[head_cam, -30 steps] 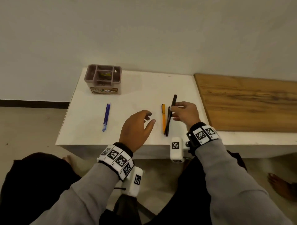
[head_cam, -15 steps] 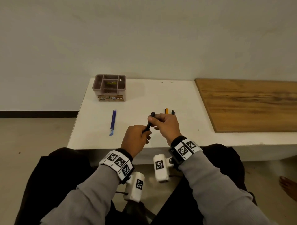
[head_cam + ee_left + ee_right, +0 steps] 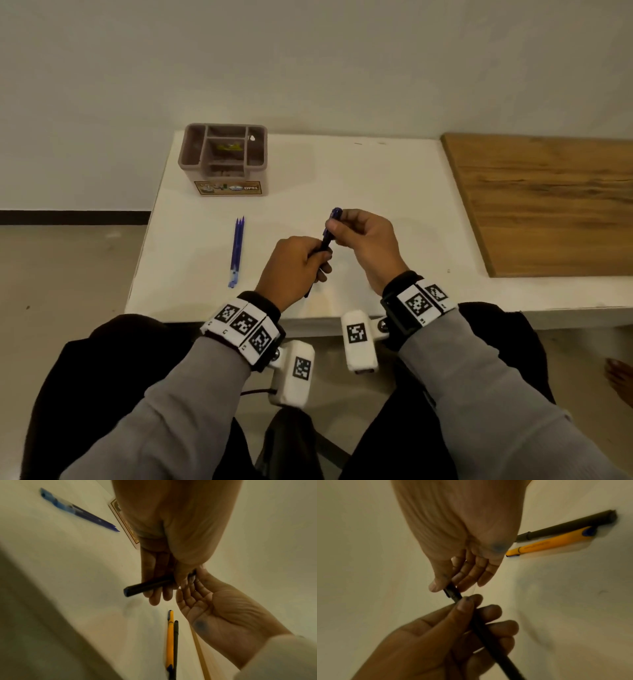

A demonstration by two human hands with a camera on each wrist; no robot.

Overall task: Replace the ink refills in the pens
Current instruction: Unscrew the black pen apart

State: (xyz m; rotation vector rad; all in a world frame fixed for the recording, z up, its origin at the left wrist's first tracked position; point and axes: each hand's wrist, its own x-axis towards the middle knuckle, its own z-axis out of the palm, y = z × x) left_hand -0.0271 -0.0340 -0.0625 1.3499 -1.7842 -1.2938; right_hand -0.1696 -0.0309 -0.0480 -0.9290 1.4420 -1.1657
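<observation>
Above the white table (image 3: pixel 376 178) I hold a dark pen (image 3: pixel 327 236) tilted between both hands. My left hand (image 3: pixel 317 260) grips its lower barrel (image 3: pixel 145 586) with curled fingers. My right hand (image 3: pixel 337 226) pinches the upper end (image 3: pixel 452 591) between thumb and fingers. Blue ink refills (image 3: pixel 237 250) lie together on the table left of my hands. An orange pen (image 3: pixel 170 635) and a black pen (image 3: pixel 175 642) lie side by side on the table under my right hand; both are hidden in the head view.
A brown compartmented organizer (image 3: pixel 224 159) stands at the back left of the table. A wooden board (image 3: pixel 548 205) covers the surface to the right. The table's front edge (image 3: pixel 308 315) lies just below my wrists, with my knees beneath it.
My right hand lifted the dark pen from beside the orange pen and brought it left. My left hand, open before, closed round its lower barrel.
</observation>
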